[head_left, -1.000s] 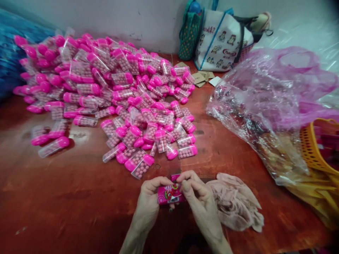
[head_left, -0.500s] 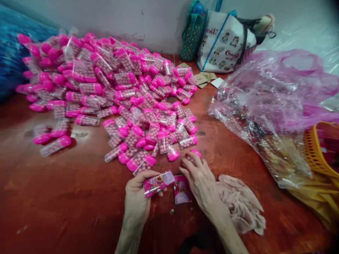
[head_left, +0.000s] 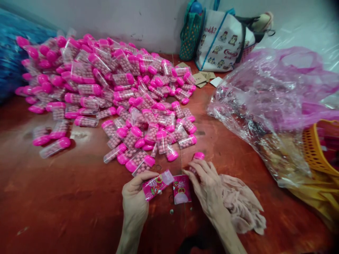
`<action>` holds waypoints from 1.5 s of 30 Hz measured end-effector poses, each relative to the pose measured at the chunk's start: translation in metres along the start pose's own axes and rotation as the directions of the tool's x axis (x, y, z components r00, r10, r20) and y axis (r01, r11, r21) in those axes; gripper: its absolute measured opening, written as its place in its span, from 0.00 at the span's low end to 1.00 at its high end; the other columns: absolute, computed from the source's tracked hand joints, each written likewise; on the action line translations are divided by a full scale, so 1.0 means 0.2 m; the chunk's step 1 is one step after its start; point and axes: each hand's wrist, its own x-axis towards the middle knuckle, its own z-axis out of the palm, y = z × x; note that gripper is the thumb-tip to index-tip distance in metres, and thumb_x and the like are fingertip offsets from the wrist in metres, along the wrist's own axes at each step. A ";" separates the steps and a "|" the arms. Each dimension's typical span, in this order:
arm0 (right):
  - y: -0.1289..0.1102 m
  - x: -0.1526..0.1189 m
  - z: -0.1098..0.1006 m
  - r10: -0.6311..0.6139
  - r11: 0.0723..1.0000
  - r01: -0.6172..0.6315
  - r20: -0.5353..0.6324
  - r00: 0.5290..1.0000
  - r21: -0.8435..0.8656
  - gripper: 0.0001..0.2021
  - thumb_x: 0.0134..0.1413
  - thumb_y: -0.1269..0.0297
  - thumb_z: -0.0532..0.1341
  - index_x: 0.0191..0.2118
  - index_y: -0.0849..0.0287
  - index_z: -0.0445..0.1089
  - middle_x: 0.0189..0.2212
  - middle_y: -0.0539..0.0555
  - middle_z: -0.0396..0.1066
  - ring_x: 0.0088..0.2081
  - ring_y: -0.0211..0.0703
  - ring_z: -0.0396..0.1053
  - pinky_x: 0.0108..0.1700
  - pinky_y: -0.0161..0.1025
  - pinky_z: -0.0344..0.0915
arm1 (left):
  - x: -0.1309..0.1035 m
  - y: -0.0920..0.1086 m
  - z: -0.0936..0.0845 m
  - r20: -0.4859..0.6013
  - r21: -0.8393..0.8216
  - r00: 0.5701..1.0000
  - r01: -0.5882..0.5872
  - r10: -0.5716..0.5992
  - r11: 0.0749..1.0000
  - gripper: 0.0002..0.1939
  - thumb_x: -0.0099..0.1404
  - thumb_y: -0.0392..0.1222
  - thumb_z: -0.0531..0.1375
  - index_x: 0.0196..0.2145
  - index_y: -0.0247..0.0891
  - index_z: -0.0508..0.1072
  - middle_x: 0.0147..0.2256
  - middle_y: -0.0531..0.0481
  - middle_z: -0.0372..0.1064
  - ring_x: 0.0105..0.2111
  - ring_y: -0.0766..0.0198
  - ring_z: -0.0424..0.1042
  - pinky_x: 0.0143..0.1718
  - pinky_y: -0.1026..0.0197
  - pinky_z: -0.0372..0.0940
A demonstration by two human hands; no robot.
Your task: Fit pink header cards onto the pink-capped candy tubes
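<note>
My left hand (head_left: 135,199) pinches a pink printed plastic sleeve (head_left: 156,185) between thumb and fingers. Flat on the table to its right lies a small stack of matching printed sleeves (head_left: 181,190). My right hand (head_left: 208,187) has its fingers closed around a clear candy bottle with a pink cap (head_left: 198,155); most of its body is hidden behind the fingers. In front of both hands spreads a large heap of similar pink-capped bottles (head_left: 124,79), filled with pale pink balls. A crumpled beige cloth (head_left: 242,204) lies beside my right wrist.
Off to the left are three separate bottles (head_left: 54,147) and a blue plastic bag (head_left: 16,53). Clear and pink plastic bags (head_left: 265,95) and a yellow basket (head_left: 315,148) take up the right. A white tote bag (head_left: 222,42) stands against the wall near cardboard pieces (head_left: 201,78).
My right hand has shifted slightly right, away from the sleeve stack, and the pink-capped bottle has moved with it. My left hand keeps its sleeve, almost in place.
</note>
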 end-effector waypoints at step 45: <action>-0.07 -0.05 -0.14 0.146 0.228 -0.673 0.659 0.738 0.703 0.15 0.58 0.59 0.56 0.49 0.57 0.69 0.21 0.48 0.69 0.21 0.33 0.63 0.23 0.30 0.59 | -0.01 0.09 0.00 0.370 0.174 0.915 -0.234 0.157 0.956 0.11 0.51 0.28 0.63 0.29 0.43 0.79 0.26 0.54 0.73 0.25 0.66 0.71 0.25 0.70 0.65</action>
